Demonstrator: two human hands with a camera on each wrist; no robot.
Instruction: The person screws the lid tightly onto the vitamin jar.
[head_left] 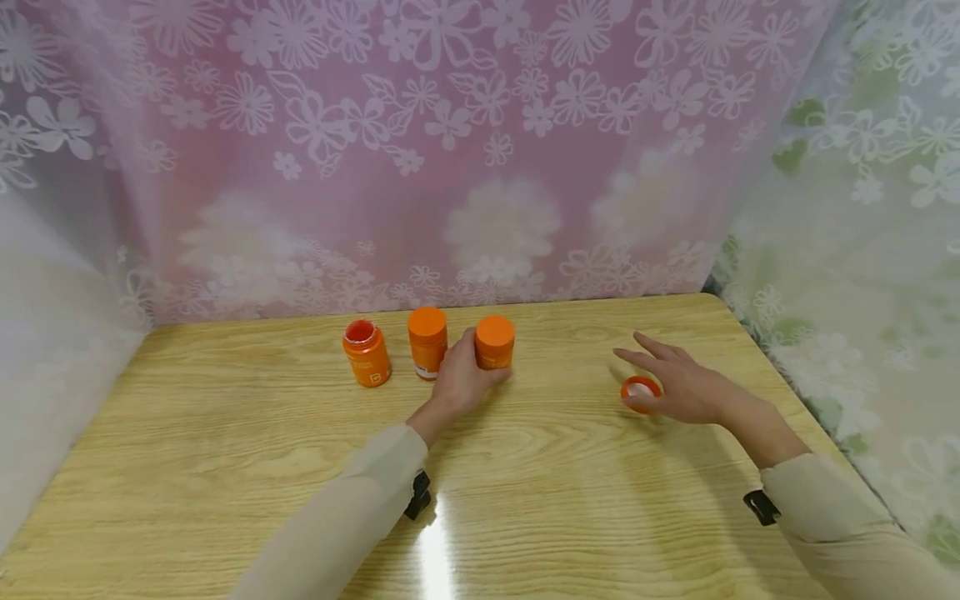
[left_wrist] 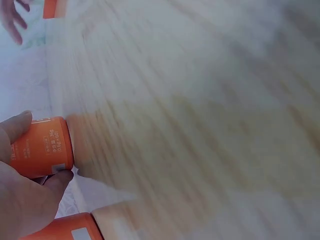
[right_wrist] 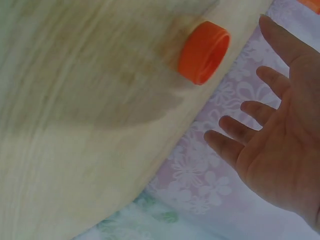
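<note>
So the left hand (head_left: 462, 379) is gripping the rightmost jar (head_left: 495, 343) near the back edge of the counter (head_left: 225, 467); the right hand (head_left: 682, 390) is hovering, spread wide, by a lid (right_wrist: 201, 52) toward the right edge. Jar's looking light, stiff, maybe slick, I'm thinking grab the sides.

wood-grain tbl (head_left: 555, 500), pink flwr-print cloth (head_left: 480, 192) behind, wht/grn cloth (head_left: 877, 250) at R, glare (head_left: 436, 554) on tbl

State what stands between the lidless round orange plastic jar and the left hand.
In the head view, a capped, cylindrical orange plastic jar stands between the lidless jar and the left hand, which grips a third jar.
</note>
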